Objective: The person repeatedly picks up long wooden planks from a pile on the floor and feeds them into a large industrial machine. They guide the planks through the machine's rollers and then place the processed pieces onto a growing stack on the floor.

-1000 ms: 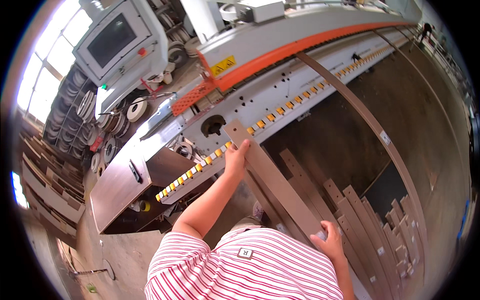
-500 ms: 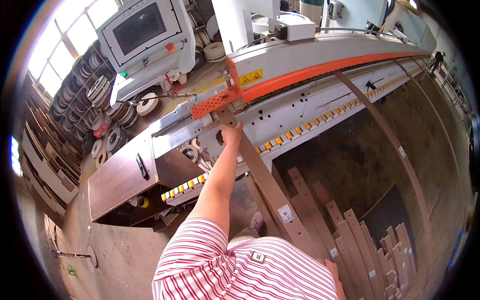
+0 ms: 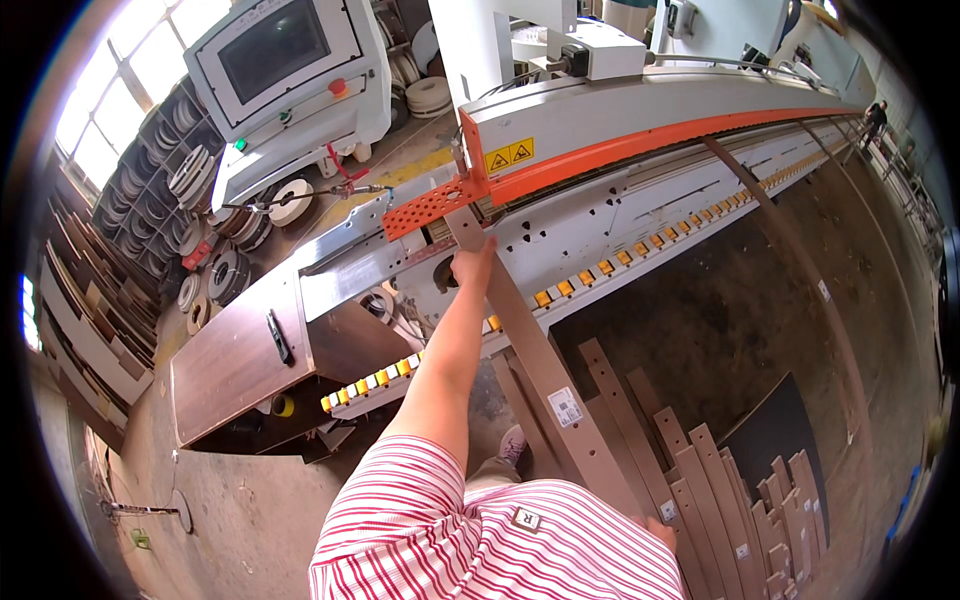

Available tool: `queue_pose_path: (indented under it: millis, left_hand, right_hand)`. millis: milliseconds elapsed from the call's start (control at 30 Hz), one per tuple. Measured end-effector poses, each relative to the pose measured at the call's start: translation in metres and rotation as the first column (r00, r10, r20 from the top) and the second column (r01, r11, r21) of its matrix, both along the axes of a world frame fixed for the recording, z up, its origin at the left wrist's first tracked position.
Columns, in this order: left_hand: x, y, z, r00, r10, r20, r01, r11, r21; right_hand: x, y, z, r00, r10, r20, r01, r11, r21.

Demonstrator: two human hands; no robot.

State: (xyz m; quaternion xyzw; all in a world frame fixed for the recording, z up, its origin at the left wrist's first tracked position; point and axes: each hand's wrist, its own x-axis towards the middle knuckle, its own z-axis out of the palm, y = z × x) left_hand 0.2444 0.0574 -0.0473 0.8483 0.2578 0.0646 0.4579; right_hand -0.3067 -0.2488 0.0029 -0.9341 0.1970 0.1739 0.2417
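Note:
I hold a long, narrow brown wooden strip (image 3: 548,372) with a white label on it. It slants up from my body to the infeed of a long grey and orange edge-banding machine (image 3: 640,120). My left hand (image 3: 472,267) grips the strip near its far end, just below the orange perforated guard (image 3: 428,206). The strip's far tip touches the machine at that guard. Only a sliver of my right hand (image 3: 660,528) shows past my red-striped shirt, at the strip's near end.
Several similar brown strips (image 3: 745,495) stand in a pile at lower right. Another long strip (image 3: 800,260) leans along the machine. A control console with a screen (image 3: 285,60), a brown cabinet (image 3: 235,360) and shelves of banding rolls (image 3: 190,170) are on the left. A person (image 3: 876,115) stands far off.
The strip has moved forward and up, its far tip now at the orange guard. My left hand travelled with it. My right hand has slipped mostly out of sight behind my shirt.

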Motion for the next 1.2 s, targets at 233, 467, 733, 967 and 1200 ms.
queue_pose_path:
  millis: [233, 467, 733, 967, 1200]
  left_hand:
    - [0.014, 0.010, -0.002, 0.995, -0.097, 0.031, 0.094, 0.993, 0.072]
    - [0.015, 0.005, -0.002, 0.999, -0.032, 0.044, 0.031, 0.999, 0.017]
    - [0.023, -0.007, -0.001, 0.994, -0.061, 0.088, 0.064, 0.997, -0.040]
    - [0.045, -0.054, -0.006, 0.996, -0.024, 0.081, 0.019, 0.998, 0.061]
    - [0.114, -0.063, -0.053, 0.756, -0.653, -0.047, 0.396, 0.400, 0.827]
  right_hand:
    - [0.011, 0.003, -0.001, 0.999, 0.007, -0.040, -0.004, 0.998, 0.067]
    - [0.013, 0.002, -0.003, 0.998, -0.025, -0.058, 0.030, 0.996, 0.083]
    - [0.019, -0.013, -0.003, 0.993, -0.107, -0.055, 0.113, 0.983, 0.143]
    - [0.030, -0.049, -0.004, 0.985, -0.161, -0.068, 0.167, 0.983, 0.080]
    - [0.076, -0.095, 0.015, 0.984, -0.160, -0.072, 0.164, 0.986, 0.042]
